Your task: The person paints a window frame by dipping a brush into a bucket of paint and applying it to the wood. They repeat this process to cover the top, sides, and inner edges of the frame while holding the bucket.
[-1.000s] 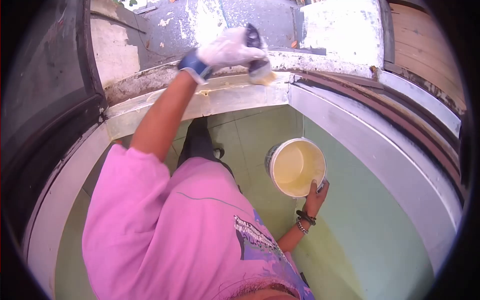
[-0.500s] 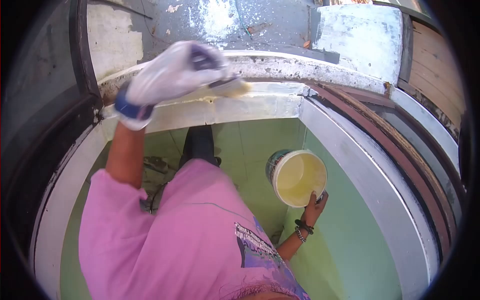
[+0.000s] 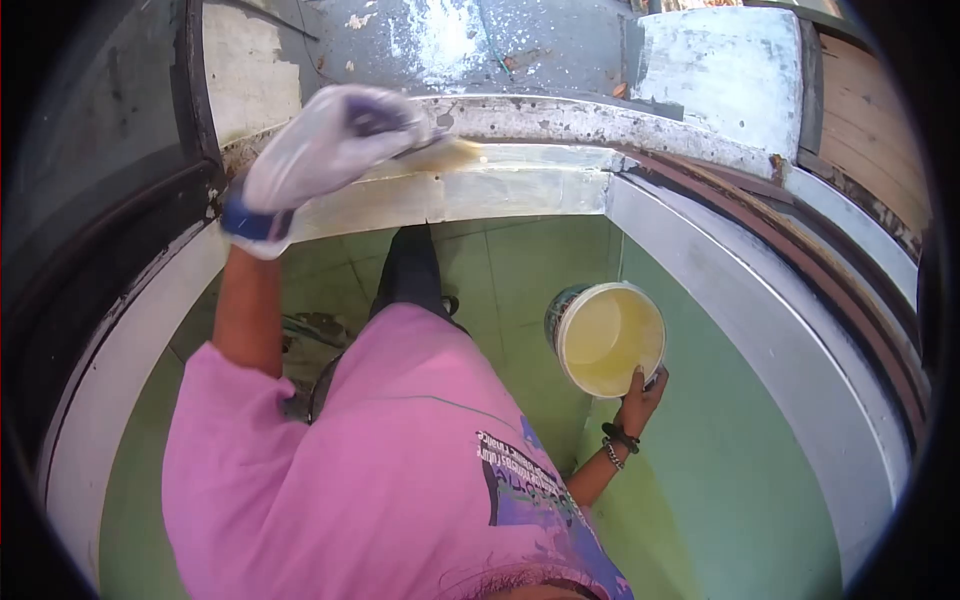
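Paintbrush [image 3: 458,154] gripped in my gloved L hand [image 3: 325,152]; R hand [image 3: 637,402] clasps tilted bucket [image 3: 645,325] by rim, weak hold = poss. spill.

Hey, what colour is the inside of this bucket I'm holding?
Pale yellow. The bucket's inside shows best in the head view, the only one here.

Left hand [image 3: 330,150] holds brush [image 3: 452,155]; right hand [image 3: 638,402] holds bucket [image 3: 600,340].

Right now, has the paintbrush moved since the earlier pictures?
Yes, the paintbrush has moved left, away from the right-hand corner of the white frame.
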### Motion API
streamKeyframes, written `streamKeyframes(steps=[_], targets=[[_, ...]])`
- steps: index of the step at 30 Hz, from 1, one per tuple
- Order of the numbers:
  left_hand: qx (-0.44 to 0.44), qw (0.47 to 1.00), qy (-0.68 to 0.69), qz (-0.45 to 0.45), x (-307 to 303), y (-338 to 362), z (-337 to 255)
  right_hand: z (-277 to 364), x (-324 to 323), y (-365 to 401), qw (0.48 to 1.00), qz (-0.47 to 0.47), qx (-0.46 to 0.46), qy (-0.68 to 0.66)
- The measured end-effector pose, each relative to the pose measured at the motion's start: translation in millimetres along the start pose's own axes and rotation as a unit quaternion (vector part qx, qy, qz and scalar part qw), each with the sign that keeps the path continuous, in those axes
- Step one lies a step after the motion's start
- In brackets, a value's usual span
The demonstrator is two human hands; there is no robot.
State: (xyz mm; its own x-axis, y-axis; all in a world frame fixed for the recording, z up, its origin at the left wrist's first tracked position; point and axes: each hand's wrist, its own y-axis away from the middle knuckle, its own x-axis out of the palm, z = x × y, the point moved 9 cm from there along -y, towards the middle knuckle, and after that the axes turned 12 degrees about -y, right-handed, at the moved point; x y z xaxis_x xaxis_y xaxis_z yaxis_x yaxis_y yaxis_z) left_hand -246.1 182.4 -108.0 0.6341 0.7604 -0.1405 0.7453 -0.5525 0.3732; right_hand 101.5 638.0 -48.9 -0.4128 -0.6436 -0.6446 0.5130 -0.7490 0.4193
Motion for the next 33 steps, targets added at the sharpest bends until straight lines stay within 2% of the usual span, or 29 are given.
streamKeyframes(steps=[2,5,7,8,10,12,14,15,16,17,18,19,21,23,24,26,28,29,30,32,33], targets=[[0.001,0.998,-0.018,-0.058,-13.2,21.7,-10.2,3.6,6.6,-0.3,1.000,0.012,0.018,-0.015],[0.110,0.989,0.082,-0.049,29.5,-16.6,-38.9,13.6,10.2,4.4,1.000,0.017,-0.020,-0.012],[0.121,0.991,0.059,-0.021,63.4,-46.4,-53.2,12.7,7.7,6.1,0.999,0.022,-0.028,-0.013],[0.154,0.985,-0.032,-0.066,72.8,-61.6,-38.6,9.6,5.3,5.1,0.999,0.020,-0.040,-0.004],[0.115,0.993,-0.009,-0.010,70.6,-49.7,-20.5,2.2,1.8,3.8,0.999,0.020,-0.031,-0.032],[0.016,0.994,-0.105,-0.027,27.3,-4.4,3.7,5.6,3.1,6.0,0.999,0.021,-0.027,-0.036],[0.015,0.997,-0.053,-0.059,-15.2,51.1,7.7,-4.1,-4.1,-0.8,0.998,0.026,-0.048,-0.015],[0.000,0.994,-0.038,-0.103,-23.3,69.4,2.8,-1.9,-1.1,0.0,0.996,0.042,-0.047,-0.060],[-0.013,0.988,-0.026,-0.149,-31.8,81.6,-5.6,-2.6,-3.7,-1.4,0.996,0.035,-0.074,-0.047],[-0.009,0.992,0.034,-0.121,-17.0,74.0,-17.3,-1.2,-3.7,-1.9,0.996,0.039,-0.078,-0.034],[0.072,0.987,0.023,-0.139,-2.9,59.5,-30.7,3.6,-3.4,1.0,0.996,0.043,-0.081,-0.021],[0.117,0.976,0.007,-0.184,13.6,40.0,-37.4,6.5,-4.4,3.0,0.995,0.033,-0.095,-0.010],[0.145,0.959,0.100,-0.222,61.1,-6.9,-41.3,13.0,-4.2,5.0,0.993,0.032,-0.110,-0.003],[0.124,0.933,0.247,-0.231,107.4,-43.8,-32.7,8.3,-8.5,2.2,0.994,0.028,-0.108,-0.003],[0.154,0.921,0.245,-0.260,121.7,-49.0,-36.4,-3.9,-11.3,-5.3,0.993,0.027,-0.113,-0.006],[0.043,0.962,0.074,-0.260,152.7,-39.7,-1.6,-17.5,-14.3,-11.2,0.994,0.031,-0.098,-0.037],[0.075,0.951,0.036,-0.297,146.4,-5.6,-20.9,-28.1,-16.3,-19.8,0.992,0.042,-0.115,-0.034],[0.043,0.944,0.137,-0.298,148.0,-1.8,-18.2,-27.6,-15.0,-21.1,0.991,0.045,-0.123,-0.043],[0.034,0.943,0.082,-0.321,145.5,1.2,-26.1,-23.6,-15.4,-16.8,0.990,0.053,-0.126,-0.043],[0.121,0.913,0.150,-0.359,161.8,-11.5,-31.9,-21.5,-15.0,-14.6,0.991,0.063,-0.112,-0.045],[0.033,0.936,0.082,-0.340,175.0,-26.6,-8.2,-14.8,-12.1,-11.6,0.989,0.071,-0.120,-0.046]])
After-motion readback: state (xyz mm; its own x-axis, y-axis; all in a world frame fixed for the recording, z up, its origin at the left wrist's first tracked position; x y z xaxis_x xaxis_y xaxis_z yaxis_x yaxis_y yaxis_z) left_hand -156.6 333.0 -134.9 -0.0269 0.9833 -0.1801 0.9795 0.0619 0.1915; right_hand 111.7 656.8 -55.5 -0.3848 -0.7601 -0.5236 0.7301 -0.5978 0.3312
